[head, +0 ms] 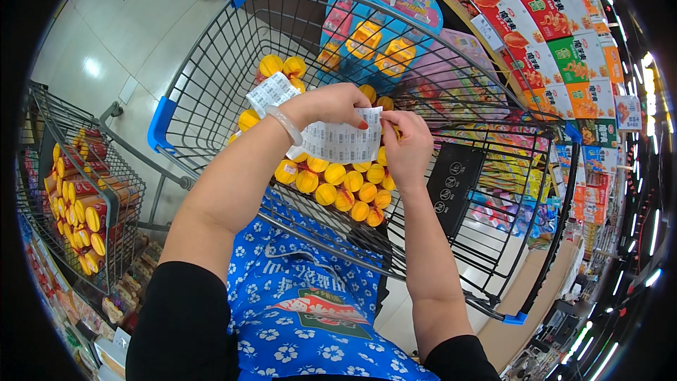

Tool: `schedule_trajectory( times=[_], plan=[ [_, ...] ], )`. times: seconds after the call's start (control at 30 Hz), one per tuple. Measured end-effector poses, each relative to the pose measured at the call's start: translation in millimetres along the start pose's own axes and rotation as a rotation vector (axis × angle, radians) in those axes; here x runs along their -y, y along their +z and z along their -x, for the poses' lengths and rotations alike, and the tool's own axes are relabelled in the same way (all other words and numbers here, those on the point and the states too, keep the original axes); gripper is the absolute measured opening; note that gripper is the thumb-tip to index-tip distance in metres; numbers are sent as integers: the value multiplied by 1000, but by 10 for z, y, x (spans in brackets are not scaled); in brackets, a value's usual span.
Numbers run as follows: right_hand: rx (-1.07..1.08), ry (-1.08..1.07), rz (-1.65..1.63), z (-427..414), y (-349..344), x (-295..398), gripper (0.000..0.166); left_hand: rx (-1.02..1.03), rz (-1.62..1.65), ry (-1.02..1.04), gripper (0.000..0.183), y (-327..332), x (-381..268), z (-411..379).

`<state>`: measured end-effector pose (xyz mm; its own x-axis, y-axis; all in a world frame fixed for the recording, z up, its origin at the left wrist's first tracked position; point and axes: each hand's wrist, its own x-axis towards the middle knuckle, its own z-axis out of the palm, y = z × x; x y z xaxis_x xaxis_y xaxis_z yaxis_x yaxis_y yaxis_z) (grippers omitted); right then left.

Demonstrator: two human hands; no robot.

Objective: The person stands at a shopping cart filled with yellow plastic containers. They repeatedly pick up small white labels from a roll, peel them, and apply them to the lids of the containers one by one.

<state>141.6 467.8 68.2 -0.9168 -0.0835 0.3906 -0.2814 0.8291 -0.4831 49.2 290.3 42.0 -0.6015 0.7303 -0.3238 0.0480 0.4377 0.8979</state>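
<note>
A sheet of white printed barcode labels is in my left hand, thumb on its face. My right hand pinches the sheet's upper right corner between thumb and fingers; whether a single label is lifted there I cannot tell. Beyond my left wrist, another part of a label sheet sticks out; its link to the held sheet is hidden. Below both hands, many yellow-capped containers stand packed in a shopping cart, caps upward. One cap near the left carries a small white sticker.
A second cart at left holds red containers with yellow caps. Blue-backed toy packs stand beyond the cart's far side. Boxed snacks line the right. A black panel sits on the cart's child-seat flap. Tiled floor shows upper left.
</note>
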Motion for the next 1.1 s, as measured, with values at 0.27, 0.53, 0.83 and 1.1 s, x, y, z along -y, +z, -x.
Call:
schedule_trajectory(
  times=[0.27, 0.53, 0.83, 1.1],
  plan=[
    [52, 132, -158, 46, 65, 11, 15, 7, 112, 34, 25, -8, -13, -8],
    [101, 278, -213, 42, 49, 53, 13, -15, 79, 28, 26, -13, -5, 1],
    [90, 372, -346, 51, 85, 30, 14, -10, 6, 8, 28, -8, -76, 21],
    [104, 360, -296, 59, 83, 16, 13, -4, -109, 15, 32, 8, -66, 24]
  ],
)
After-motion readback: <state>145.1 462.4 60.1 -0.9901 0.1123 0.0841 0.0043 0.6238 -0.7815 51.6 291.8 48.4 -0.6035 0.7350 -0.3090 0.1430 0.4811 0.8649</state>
